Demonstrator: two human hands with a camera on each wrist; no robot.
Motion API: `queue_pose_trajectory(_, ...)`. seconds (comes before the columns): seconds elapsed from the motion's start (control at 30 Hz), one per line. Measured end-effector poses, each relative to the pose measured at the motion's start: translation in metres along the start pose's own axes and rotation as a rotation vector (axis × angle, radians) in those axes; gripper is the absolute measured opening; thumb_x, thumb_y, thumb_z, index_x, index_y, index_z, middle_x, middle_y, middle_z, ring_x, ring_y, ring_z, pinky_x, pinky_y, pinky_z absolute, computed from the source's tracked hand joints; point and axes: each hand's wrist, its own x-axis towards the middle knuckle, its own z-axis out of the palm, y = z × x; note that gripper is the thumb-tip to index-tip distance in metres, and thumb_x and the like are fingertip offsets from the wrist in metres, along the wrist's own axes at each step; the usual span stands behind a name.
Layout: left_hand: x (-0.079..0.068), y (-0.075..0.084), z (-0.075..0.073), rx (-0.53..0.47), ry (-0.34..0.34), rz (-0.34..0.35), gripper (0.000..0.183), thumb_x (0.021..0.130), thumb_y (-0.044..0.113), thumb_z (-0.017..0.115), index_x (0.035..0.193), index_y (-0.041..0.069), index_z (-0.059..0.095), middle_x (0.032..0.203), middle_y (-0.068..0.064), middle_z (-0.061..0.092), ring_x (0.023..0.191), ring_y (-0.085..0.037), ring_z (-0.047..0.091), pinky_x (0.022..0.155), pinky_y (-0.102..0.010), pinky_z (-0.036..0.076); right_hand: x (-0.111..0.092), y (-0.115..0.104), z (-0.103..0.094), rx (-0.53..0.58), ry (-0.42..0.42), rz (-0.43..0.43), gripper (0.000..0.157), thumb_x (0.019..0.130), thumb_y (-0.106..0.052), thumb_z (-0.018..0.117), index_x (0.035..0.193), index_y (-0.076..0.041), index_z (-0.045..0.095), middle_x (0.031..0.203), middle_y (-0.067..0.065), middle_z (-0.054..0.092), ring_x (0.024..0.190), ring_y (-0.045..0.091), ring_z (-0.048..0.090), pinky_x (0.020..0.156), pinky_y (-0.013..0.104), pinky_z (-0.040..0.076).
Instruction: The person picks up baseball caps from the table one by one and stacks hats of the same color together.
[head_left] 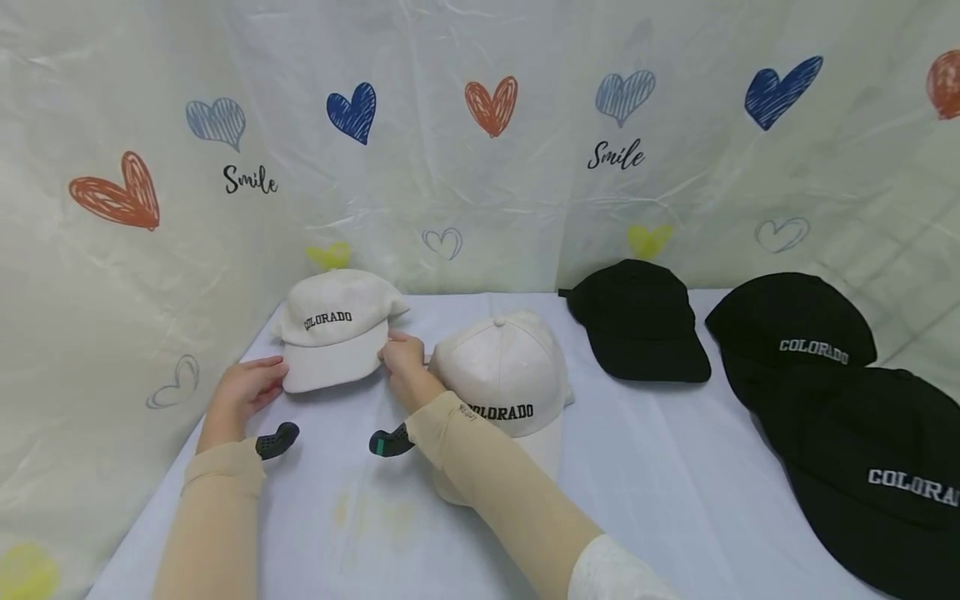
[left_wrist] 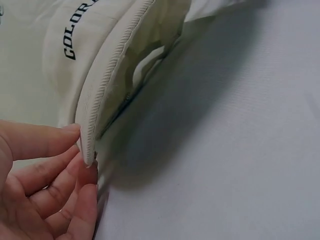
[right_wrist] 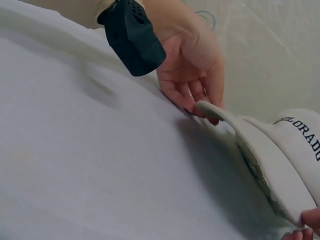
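A white baseball cap (head_left: 335,364) with COLORADO lettering sits at the back left of the table, its brim facing me. My left hand (head_left: 243,387) pinches the left edge of that brim between thumb and fingers, as the left wrist view also shows with the hand (left_wrist: 45,185) at the brim corner. On the other side, my right hand (head_left: 407,364) pinches the brim's right edge; only its fingertips show in the right wrist view. The brim's front edge is raised off the cloth there. Under my right forearm lies a second white cap (head_left: 510,358), partly hidden by the sleeve.
To the right are a plain-fronted black cap (head_left: 637,321) and two overlapping black COLORADO caps (head_left: 795,317), the nearer one cut off by the frame. A white cloth (head_left: 637,500) covers the table. Behind hangs a pale curtain (head_left: 525,200) printed with hearts.
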Motion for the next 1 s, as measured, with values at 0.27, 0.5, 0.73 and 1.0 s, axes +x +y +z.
queue_pose_trajectory(0.27,-0.003,-0.002,-0.009,-0.086,-0.131,0.027,0.069,0.102,0.013,0.065,0.159,-0.001,0.029,0.084,0.012,0.063,0.082,-0.004,0.058,0.075,-0.018,0.053,-0.005,0.001,-0.003,0.031,-0.011,-0.015,0.058,0.081,0.024,0.05,0.132,0.0,0.067,0.099,0.008,0.065,0.061,0.011,0.044,0.061,0.022,0.042)
queue_pose_trajectory(0.5,-0.007,-0.009,-0.024,-0.186,-0.266,0.099,0.052,0.102,0.009,0.064,0.15,0.01,0.045,0.091,0.014,0.067,0.085,-0.003,0.063,0.079,-0.02,0.055,-0.013,-0.001,-0.003,0.068,-0.078,-0.053,0.062,0.081,0.025,0.045,0.133,0.0,0.067,0.088,0.003,0.056,0.06,0.012,0.042,0.058,0.024,0.04)
queue_pose_trajectory(0.73,-0.005,-0.012,-0.035,-0.278,-0.341,0.126,0.027,0.102,0.007,0.063,0.099,0.034,0.067,0.095,0.013,0.07,0.088,-0.005,0.066,0.079,-0.022,0.056,-0.018,-0.001,-0.006,0.06,-0.096,-0.052,0.06,0.084,0.023,0.047,0.136,0.0,0.064,0.092,0.003,0.056,0.063,0.014,0.043,0.056,0.023,0.039)
queue_pose_trajectory(1.0,-0.01,-0.013,-0.042,-0.333,-0.406,0.213,0.037,0.103,0.0,0.057,0.098,0.032,0.074,0.096,0.009,0.07,0.086,-0.007,0.067,0.077,-0.022,0.056,-0.029,-0.005,-0.012,0.085,-0.15,-0.054,0.057,0.085,0.021,0.05,0.137,0.0,0.064,0.094,0.003,0.054,0.067,0.014,0.048,0.059,0.023,0.044)
